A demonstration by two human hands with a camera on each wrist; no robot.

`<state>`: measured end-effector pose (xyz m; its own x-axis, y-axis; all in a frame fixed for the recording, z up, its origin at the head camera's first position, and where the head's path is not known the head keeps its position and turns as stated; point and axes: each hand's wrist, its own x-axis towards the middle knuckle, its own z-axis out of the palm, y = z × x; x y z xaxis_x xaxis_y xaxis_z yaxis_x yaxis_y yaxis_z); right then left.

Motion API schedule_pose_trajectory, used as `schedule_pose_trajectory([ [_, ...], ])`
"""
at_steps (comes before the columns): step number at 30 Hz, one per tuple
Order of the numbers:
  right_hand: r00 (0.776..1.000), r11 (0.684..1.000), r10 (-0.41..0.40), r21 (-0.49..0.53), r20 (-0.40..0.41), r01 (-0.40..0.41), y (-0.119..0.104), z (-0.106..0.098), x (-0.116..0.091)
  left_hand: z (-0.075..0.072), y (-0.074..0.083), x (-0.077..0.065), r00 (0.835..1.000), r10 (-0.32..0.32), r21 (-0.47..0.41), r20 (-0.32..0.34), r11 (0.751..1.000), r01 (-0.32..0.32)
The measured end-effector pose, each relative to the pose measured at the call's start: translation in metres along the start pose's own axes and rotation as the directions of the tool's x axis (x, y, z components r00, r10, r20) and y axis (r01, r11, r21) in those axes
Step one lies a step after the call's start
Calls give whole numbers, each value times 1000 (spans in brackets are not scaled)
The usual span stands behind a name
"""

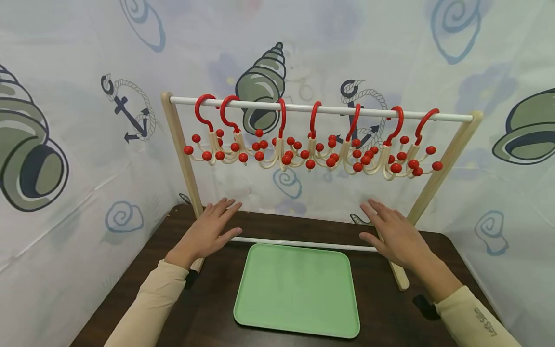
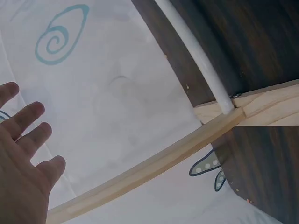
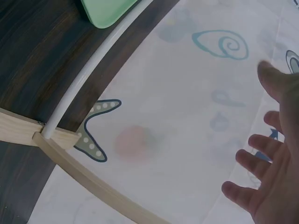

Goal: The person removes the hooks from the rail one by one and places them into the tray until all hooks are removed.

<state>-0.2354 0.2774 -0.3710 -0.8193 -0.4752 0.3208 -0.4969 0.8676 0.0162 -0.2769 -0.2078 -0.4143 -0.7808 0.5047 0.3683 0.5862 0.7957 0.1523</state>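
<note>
My left hand (image 1: pixel 210 231) is held out with its fingers spread, near the left post (image 1: pixel 181 144) of a wooden stand. On the other side, my right hand (image 1: pixel 392 233) reaches toward the right post (image 1: pixel 451 159), fingers extended and nothing in them. Above both hands, several hangers with red hooks (image 1: pixel 313 118) and cream-coloured, red-tipped prongs hang from the stand's white top rod (image 1: pixel 260 104). A green tray (image 1: pixel 297 289) lies on the table between the forearms. Both wrist views show bare fingers apart from the posts.
A dark wood-grain table (image 1: pixel 208 313) carries the stand. Its white lower rod (image 1: pixel 303 245) runs just behind the tray. White cloth (image 1: pixel 86 241) printed with shells and anchors encloses the back and sides.
</note>
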Motion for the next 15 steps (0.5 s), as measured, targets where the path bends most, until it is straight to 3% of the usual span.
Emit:
schedule_pose_trajectory([
  [5,995,1000,1,3,-102,-1,-8,-5,-1,5,0,-5,998,4,-1,-65,1000,-4],
  [7,986,1000,0,1,-166,0,-12,-8,-2,9,-1,-8,989,3,8,-147,1000,-1],
  [9,969,1000,-10,-4,-248,9,-16,-11,-2,14,-3,-11,960,-18,0,-281,1000,19],
  [10,956,1000,-17,-3,-292,17,-18,-13,-3,16,-6,-13,931,-38,-14,-362,999,35],
  [11,941,1000,-24,1,-336,26,-20,-15,-3,19,-9,-15,893,-65,-34,-446,998,56],
  [13,908,999,-42,6,-416,49,-24,-20,-3,24,-16,-20,787,-142,-95,-600,990,106],
  [15,870,997,-56,23,-490,77,-27,-27,-3,28,-24,-24,678,-243,-179,-694,970,164],
])
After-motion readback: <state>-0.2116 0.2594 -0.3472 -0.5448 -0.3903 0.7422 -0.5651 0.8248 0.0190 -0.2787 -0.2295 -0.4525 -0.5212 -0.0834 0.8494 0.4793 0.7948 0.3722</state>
